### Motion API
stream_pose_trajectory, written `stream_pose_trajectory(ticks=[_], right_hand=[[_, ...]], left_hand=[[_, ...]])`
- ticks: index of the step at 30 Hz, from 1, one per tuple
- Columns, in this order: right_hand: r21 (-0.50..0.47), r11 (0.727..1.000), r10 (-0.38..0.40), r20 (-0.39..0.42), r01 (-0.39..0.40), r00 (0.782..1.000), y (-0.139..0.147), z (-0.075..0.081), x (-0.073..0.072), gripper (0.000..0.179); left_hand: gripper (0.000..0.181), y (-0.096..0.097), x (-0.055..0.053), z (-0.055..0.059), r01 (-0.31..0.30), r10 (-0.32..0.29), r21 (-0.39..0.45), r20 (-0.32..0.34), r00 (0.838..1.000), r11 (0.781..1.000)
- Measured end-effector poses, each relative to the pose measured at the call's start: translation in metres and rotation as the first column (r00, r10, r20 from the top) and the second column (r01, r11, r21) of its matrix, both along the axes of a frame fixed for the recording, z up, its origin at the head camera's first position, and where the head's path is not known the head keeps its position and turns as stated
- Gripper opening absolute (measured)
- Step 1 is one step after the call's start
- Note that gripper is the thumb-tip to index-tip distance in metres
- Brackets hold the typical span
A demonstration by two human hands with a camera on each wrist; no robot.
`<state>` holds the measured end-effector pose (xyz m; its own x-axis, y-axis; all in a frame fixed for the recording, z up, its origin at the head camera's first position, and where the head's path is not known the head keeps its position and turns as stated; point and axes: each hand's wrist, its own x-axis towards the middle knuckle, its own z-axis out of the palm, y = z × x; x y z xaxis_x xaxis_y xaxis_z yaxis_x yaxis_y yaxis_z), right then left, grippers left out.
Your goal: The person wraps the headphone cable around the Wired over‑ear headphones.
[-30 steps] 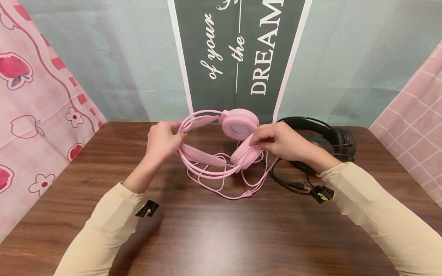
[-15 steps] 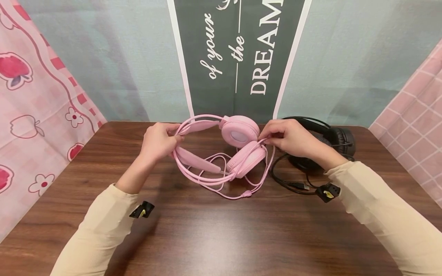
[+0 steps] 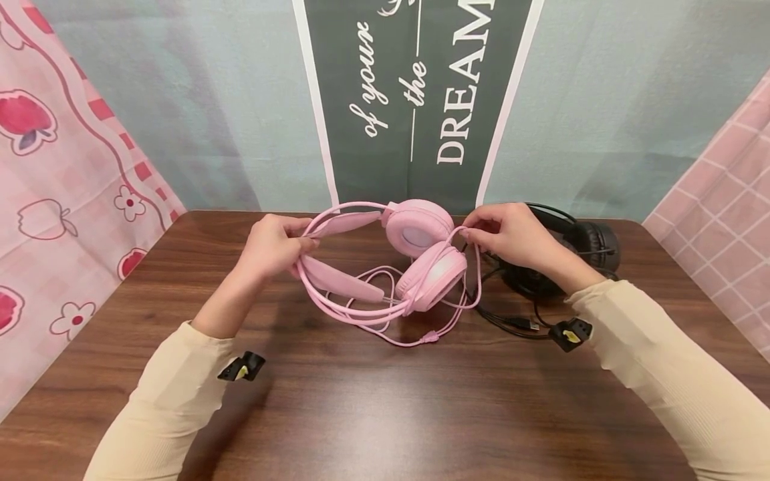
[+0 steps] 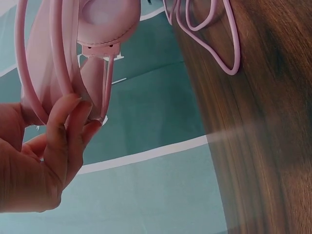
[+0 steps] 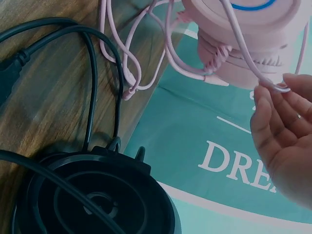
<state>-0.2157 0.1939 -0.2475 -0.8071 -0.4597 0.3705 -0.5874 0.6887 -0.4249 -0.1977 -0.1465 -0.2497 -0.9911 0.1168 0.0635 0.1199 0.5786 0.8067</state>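
A pink over-ear headset (image 3: 349, 284) is held up on its side over the table, its two earcups facing each other. My left hand (image 3: 272, 246) pinches the headband at its top; in the left wrist view, that hand's (image 4: 51, 151) fingertips overlap the padded band (image 4: 39, 73) and its outer tubes. With thumb and fingers, my right hand (image 3: 505, 230) pinches a thin pink cord (image 3: 456, 234) that runs across the nearer earcup (image 3: 439, 280). In the right wrist view, this cord (image 5: 239, 34) bends at the fingertips of the hand (image 5: 287, 131). Behind stands the farther earcup (image 3: 415, 227).
A black headset (image 3: 592, 244) lies at the back right, partly hidden by my right hand, with its black cable and USB plug (image 3: 526, 324) beside it. Pink cable loops and a splitter (image 3: 430, 338) rest on the brown wooden table (image 3: 385, 414). A fabric backdrop (image 3: 240, 100) hangs behind.
My right hand has left the nearer earcup and moved right, drawing the pink cord out with it. The headset and my left hand have shifted slightly left and down.
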Motion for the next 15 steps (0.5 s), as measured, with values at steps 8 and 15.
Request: stream_pose_trajectory(ticks=[8, 15], right_hand=[[-0.016, 0.998, -0.056, 0.056, 0.057, 0.997, -0.0033, 0.0030, 0.0013, 0.009], [-0.044, 0.995, -0.077, 0.209, 0.088, 0.975, -0.0035, 0.0033, 0.0015, 0.007]], left_hand=[[0.033, -0.0018, -0.0024, -0.0031, 0.013, -0.015, 0.058, 0.036, 0.999, 0.998], [0.032, -0.0052, -0.0044, -0.0059, 0.029, -0.032, 0.073, 0.042, 0.999, 0.997]])
